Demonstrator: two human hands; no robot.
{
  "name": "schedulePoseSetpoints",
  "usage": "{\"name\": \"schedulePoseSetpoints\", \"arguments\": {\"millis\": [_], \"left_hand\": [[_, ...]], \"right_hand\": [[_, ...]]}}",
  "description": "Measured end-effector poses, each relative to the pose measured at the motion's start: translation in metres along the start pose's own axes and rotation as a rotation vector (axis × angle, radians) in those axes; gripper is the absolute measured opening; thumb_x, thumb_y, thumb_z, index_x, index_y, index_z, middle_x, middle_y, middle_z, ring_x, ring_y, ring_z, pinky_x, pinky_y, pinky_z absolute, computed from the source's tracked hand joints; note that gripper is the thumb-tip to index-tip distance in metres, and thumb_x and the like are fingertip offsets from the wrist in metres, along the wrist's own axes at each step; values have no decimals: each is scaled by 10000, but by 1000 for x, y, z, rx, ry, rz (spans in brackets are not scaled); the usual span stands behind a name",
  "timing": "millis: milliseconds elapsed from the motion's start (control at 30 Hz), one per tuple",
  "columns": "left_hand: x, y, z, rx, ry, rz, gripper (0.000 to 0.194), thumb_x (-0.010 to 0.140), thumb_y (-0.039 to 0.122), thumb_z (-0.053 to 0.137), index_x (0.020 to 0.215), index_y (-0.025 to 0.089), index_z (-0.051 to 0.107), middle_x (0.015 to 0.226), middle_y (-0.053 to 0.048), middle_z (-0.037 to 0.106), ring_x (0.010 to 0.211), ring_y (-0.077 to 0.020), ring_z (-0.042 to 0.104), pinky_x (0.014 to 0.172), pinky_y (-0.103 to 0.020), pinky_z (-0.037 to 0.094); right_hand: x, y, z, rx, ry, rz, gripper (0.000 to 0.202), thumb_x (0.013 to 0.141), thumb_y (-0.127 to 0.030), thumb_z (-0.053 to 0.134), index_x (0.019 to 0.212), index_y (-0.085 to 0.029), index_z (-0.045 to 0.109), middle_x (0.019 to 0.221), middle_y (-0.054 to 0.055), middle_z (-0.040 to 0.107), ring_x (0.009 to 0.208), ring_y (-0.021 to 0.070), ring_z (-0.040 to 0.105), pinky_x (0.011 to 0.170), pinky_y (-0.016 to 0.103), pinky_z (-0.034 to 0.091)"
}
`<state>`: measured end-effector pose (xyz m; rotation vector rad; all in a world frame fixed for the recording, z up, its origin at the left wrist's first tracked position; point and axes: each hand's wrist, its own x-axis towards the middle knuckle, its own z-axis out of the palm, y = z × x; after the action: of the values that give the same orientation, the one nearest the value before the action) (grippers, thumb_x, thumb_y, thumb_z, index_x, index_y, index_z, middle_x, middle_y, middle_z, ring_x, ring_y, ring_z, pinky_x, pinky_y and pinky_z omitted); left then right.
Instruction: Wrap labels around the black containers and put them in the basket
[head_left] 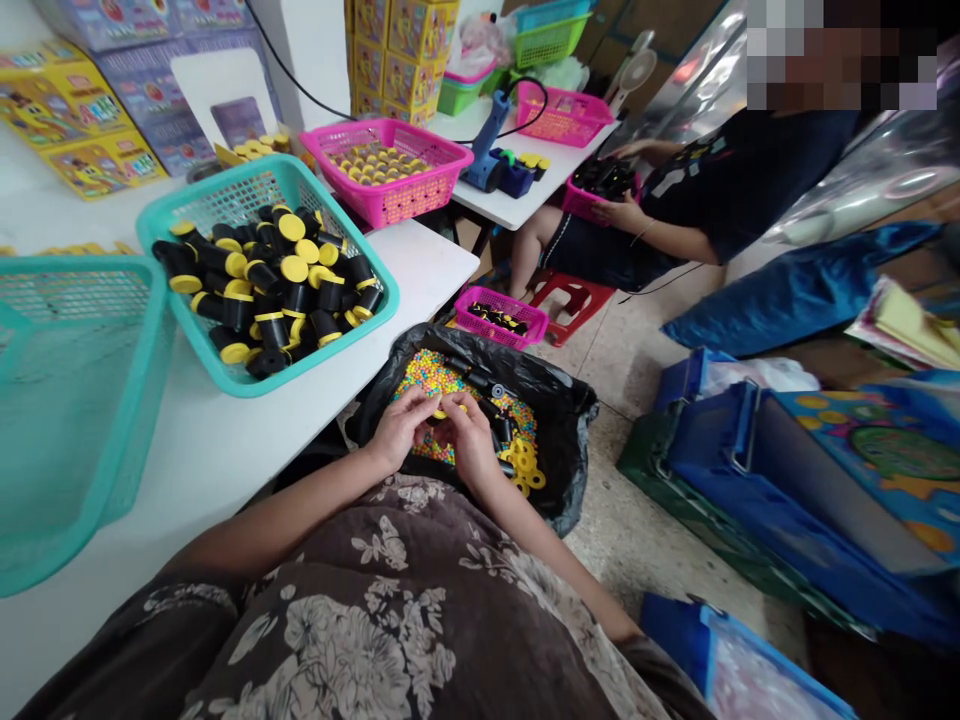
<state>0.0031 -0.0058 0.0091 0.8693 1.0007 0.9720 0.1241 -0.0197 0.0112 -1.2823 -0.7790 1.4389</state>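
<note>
My left hand [401, 430] and my right hand [471, 440] meet over a bin lined with a black plastic bag [566, 420]. Both have their fingers closed on a small yellow cap [440, 412]; whether a black tube is under it is hidden by the fingers. Below them lie many small coloured beads [424, 372]. Black cylinders [501, 428] rest on the beads to the right of my right hand, and yellow rings [527, 465] are heaped nearer to me.
On the white table [322, 400] a teal basket [300, 372] holds black cylinders with yellow caps. Beside it stand another teal basket [120, 440] and a pink basket [382, 212]. A co-worker [697, 200] sits across. Blue crates [720, 440] stand right.
</note>
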Motion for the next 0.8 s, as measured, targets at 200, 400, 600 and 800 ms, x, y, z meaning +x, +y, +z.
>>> {"name": "schedulePoseSetpoints", "arguments": {"millis": [200, 400, 600, 800], "left_hand": [[2, -2, -1, -28, 36, -15, 418, 750, 526, 706, 689, 188, 467, 556, 67, 409, 413, -47, 354, 386, -213, 179], [1, -3, -2, -76, 73, -37, 445, 682, 477, 746, 614, 179, 421, 525, 73, 372, 405, -35, 315, 382, -205, 165], [2, -1, -2, -82, 32, -69, 397, 693, 497, 727, 676, 188, 478, 489, 68, 456, 359, -53, 384, 355, -200, 167], [5, -1, 0, -104, -98, -165, 453, 696, 550, 736, 665, 194, 458, 448, 60, 467, 326, -78, 435, 324, -199, 181]], "right_hand": [[-3, 0, 1, 10, -51, 7, 370, 668, -446, 760, 857, -246, 512, 626, -79, 529, 470, 88, 440, 461, 225, 316], [-5, 1, 4, 27, -87, -22, 326, 658, -413, 755, 815, -246, 523, 590, -76, 532, 449, 87, 408, 440, 225, 283], [-3, -6, -3, 4, -74, 6, 335, 649, -416, 765, 810, -233, 534, 580, -74, 547, 447, 85, 430, 446, 220, 311], [7, -18, -16, -130, -211, 132, 334, 591, -377, 754, 784, -218, 533, 548, -81, 550, 372, 70, 398, 377, 217, 218]]}}
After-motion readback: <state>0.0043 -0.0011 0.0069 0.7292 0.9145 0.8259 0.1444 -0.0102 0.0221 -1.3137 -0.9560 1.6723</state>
